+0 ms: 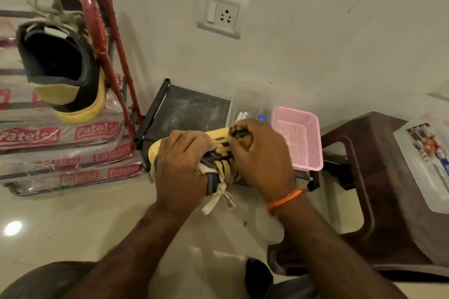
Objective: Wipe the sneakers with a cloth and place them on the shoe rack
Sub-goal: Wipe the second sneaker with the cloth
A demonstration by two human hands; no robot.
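One sneaker (65, 60) already sits on the shoe rack (102, 31) at ten o'clock, so I judge the job half done. The second sneaker (218, 150) is at centre: left hand (182, 162) curled round its heel end, right hand (262, 153) pinching a striped cloth (240, 136) against the upper. Wiping and racking remain. At two o'clock, a pink basket (301, 138) and brown stool (379, 177) crowd close; the rack path looks open.
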